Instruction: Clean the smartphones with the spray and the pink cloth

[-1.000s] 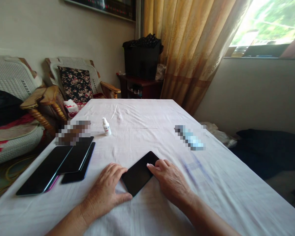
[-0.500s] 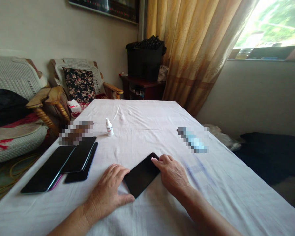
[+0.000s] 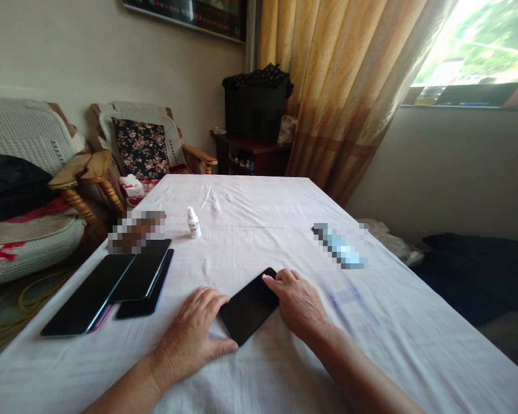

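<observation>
A black smartphone [image 3: 249, 307] lies flat and slanted on the white tablecloth, its screen dark and facing up. My left hand [image 3: 192, 328] steadies it from the left, fingers at the far left edge and thumb at the near corner. Over the phone's right side is my right hand [image 3: 300, 302], its fingers curled and the index fingertip down on the upper part of the screen. A small pale pink patch shows at that fingertip; whether it is a nail or a scrap of something held, I cannot tell.
Several dark phones [image 3: 88, 296] overlap at the table's left. Behind them stands a small white bottle [image 3: 193, 223]. Blurred-out items lie at the left edge and a light blue one [image 3: 343, 247] at the right. Chairs [image 3: 140, 138] and a cabinet [image 3: 254, 146] stand beyond the table.
My right index fingertip has shifted slightly left across the phone's screen. The left hand keeps its place on the phone. The whole view has drifted a little.
</observation>
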Demonstrator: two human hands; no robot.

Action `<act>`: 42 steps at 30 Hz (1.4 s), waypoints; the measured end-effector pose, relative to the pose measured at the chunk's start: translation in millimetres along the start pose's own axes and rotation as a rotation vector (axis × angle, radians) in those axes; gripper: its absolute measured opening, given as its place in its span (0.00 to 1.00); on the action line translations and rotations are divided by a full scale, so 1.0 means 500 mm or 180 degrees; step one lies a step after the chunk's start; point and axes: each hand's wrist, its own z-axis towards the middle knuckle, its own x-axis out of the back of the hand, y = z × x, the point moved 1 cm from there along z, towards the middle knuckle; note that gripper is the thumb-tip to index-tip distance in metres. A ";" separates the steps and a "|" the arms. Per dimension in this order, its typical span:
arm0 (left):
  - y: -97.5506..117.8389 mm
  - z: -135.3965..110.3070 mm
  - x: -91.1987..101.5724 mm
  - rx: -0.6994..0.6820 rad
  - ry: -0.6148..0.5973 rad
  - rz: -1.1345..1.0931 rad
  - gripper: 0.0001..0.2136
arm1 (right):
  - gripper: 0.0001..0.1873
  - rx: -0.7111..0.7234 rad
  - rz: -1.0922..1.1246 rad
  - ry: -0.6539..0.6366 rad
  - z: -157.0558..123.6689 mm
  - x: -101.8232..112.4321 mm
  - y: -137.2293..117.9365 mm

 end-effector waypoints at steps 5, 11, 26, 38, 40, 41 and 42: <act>-0.001 0.000 0.000 -0.0011 -0.0020 0.0035 0.26 | 0.29 -0.0084 0.0048 0.0009 0.005 -0.004 0.004; -0.008 -0.003 -0.005 -0.0053 0.0054 0.0090 0.26 | 0.27 -0.0405 -0.0013 0.0047 0.040 -0.002 0.023; -0.004 0.000 0.001 -0.0067 -0.0009 0.0136 0.26 | 0.26 0.0643 0.0430 0.0202 0.007 -0.011 0.023; 0.004 0.004 0.008 -0.0125 -0.0101 0.0193 0.26 | 0.27 0.0844 0.0608 0.0321 -0.076 -0.025 0.057; 0.004 0.003 0.007 -0.0150 -0.0072 0.0246 0.26 | 0.28 0.0870 0.0621 0.0392 -0.089 -0.033 0.062; 0.003 0.001 0.005 -0.0165 -0.0043 0.0282 0.26 | 0.29 0.0884 0.0622 0.0425 -0.094 -0.036 0.063; 0.003 0.000 0.003 -0.0183 -0.0018 0.0326 0.27 | 0.29 0.0894 0.0614 0.0455 -0.099 -0.038 0.063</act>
